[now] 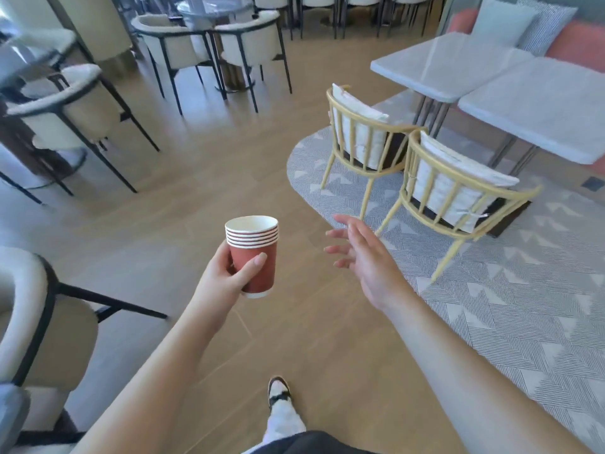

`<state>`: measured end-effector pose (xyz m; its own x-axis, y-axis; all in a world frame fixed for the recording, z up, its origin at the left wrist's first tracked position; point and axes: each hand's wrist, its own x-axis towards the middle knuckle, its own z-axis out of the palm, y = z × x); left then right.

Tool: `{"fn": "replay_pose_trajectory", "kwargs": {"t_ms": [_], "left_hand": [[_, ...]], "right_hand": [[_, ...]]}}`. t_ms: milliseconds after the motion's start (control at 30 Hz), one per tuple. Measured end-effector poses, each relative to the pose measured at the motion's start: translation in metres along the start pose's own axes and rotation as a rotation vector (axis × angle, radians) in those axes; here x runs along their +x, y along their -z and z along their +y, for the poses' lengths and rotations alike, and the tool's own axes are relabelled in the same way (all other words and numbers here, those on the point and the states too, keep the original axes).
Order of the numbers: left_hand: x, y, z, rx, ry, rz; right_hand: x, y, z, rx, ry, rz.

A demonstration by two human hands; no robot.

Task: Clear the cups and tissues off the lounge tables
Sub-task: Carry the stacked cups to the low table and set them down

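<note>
**Cup stack in the left hand, right hand free**

The left hand point(226, 273) grips a stack of red paper cups point(253, 257), fingers curled round it, upright above the wooden floor point(203, 198). The right hand point(363, 257) reaches forward, fingers spread, holding nothing. 2 yellow chairs point(370, 139) face the grey counter point(537, 103) beyond.

- The wooden floor point(203, 198) carries a patterned grey rug point(510, 290).
- Two yellow spindle-back chairs point(451, 188) stand on the rug.
- Just beyond the chairs, two pale marble tabletops point(540, 103) stand side by side, edges touching.
</note>
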<state>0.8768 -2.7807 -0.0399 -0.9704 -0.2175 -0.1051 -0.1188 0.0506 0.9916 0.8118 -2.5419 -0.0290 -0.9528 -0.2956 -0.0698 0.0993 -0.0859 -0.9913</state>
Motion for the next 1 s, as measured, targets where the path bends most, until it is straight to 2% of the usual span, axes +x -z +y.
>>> {"fn": "replay_pose_trajectory", "kwargs": {"t_ms": [267, 533, 1000], "left_hand": [[0.157, 0.055, -0.01, -0.027, 0.005, 0.049], [0.303, 0.11, 0.017, -0.011, 0.005, 0.025], [0.577, 0.061, 0.035, 0.031, 0.034, -0.042]], "right_hand": [[0.167, -0.043, 0.01, 0.021, -0.048, -0.028], [0.313, -0.081, -0.002, 0.012, -0.064, -0.004], [0.576, -0.017, -0.009, 0.024, -0.067, 0.056]]}}
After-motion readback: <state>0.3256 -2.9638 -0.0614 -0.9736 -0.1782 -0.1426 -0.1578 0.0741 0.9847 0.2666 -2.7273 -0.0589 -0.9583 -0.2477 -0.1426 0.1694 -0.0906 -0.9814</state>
